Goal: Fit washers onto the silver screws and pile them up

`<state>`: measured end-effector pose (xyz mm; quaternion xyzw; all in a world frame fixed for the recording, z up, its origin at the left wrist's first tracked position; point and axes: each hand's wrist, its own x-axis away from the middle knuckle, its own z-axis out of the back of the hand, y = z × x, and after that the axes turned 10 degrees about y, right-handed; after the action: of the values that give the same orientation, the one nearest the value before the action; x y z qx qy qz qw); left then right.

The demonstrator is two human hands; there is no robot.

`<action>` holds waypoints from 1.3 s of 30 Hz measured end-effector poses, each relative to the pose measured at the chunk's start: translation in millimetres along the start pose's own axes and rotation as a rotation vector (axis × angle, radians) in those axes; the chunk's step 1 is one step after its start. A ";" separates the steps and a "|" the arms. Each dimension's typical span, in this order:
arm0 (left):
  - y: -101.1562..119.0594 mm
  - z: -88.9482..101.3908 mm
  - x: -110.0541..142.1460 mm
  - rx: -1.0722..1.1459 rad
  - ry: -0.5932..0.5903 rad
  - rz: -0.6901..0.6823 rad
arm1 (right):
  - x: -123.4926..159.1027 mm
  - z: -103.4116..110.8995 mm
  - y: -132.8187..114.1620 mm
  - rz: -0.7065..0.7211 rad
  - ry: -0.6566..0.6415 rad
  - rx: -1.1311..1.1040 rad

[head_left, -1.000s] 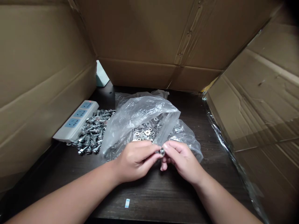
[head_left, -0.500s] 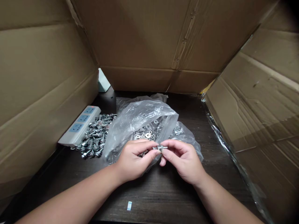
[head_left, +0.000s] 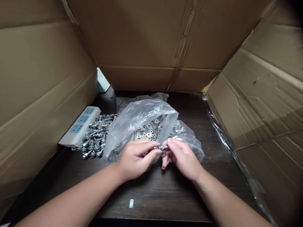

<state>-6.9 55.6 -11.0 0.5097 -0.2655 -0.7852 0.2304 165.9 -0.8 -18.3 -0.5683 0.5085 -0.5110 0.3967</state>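
A small silvery bolt (head_left: 162,147) lies level between my hands, with rings on its shank that look like washers or a nut. My left hand (head_left: 136,157) pinches its left end between thumb and forefinger. The thumb and forefinger of my right hand (head_left: 183,156) close on the tip of the shank at the right; its other fingers curl below. Just behind the hands, a clear plastic bag (head_left: 142,110) gapes open, with loose washers (head_left: 149,135) and other small metal parts inside. A second clear bag (head_left: 189,135) with metal pieces lies to the right, partly covered by my right hand.
A heap of bolts (head_left: 97,135) lies at the left against a white power strip (head_left: 75,129). Cardboard walls (head_left: 142,37) enclose the dark table (head_left: 156,195) at the back and both sides. A small white-and-blue scrap (head_left: 131,203) lies near the front edge.
My right fingers have shifted from the ringed middle of the bolt to its tip, uncovering the rings. My left hand keeps its pinch. The whole view has shifted slightly.
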 end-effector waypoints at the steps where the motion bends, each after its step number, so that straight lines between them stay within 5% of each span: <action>1: 0.6 0.1 -0.6 -0.006 0.020 0.051 | 0.7 -0.1 -0.5 0.020 0.022 -0.015; 8: 3.4 0.6 -1.9 -0.017 0.038 0.177 | 5.8 -2.1 -5.9 0.166 0.052 0.068; 24: -1.9 5.4 0.2 0.019 -0.074 -0.203 | 0.7 4.5 2.5 0.017 -0.136 -0.066; 33: 1.9 2.3 -1.1 -0.045 0.074 0.045 | 4.4 -2.0 -0.7 0.157 0.043 -0.046; 39: 4.4 2.9 -1.9 -0.011 0.041 0.075 | 6.9 -3.0 -2.3 0.185 0.076 0.030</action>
<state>-8.4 54.0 -5.9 0.5143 -0.2752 -0.7668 0.2678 163.1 -7.0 -14.3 -0.4932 0.5658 -0.5007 0.4312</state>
